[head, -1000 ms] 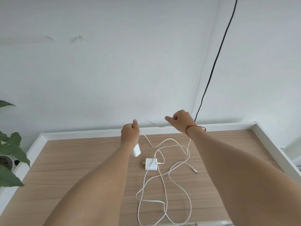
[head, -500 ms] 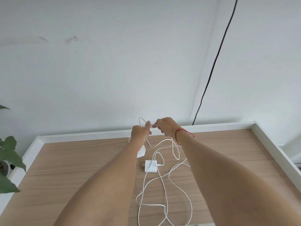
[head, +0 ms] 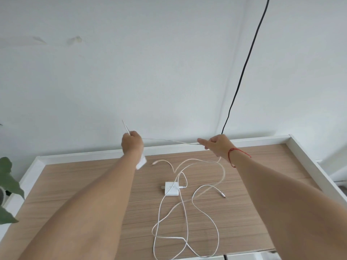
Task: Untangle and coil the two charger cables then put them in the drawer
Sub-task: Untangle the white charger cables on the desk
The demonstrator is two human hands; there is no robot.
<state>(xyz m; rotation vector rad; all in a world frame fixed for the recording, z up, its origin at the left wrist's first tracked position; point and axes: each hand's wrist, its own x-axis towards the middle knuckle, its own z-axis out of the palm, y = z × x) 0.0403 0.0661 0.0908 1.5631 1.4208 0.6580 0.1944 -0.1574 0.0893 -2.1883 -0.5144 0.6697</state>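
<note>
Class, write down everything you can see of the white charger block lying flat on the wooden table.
The charger block is a small, white, squarish plug that looks plastic. It lies flat near the middle of the wooden table, with its prongs pointing left. A thin white cable is plugged into its right side and loops away. Another strand runs close along that edge. Whether it touches the block cannot be told.
</note>
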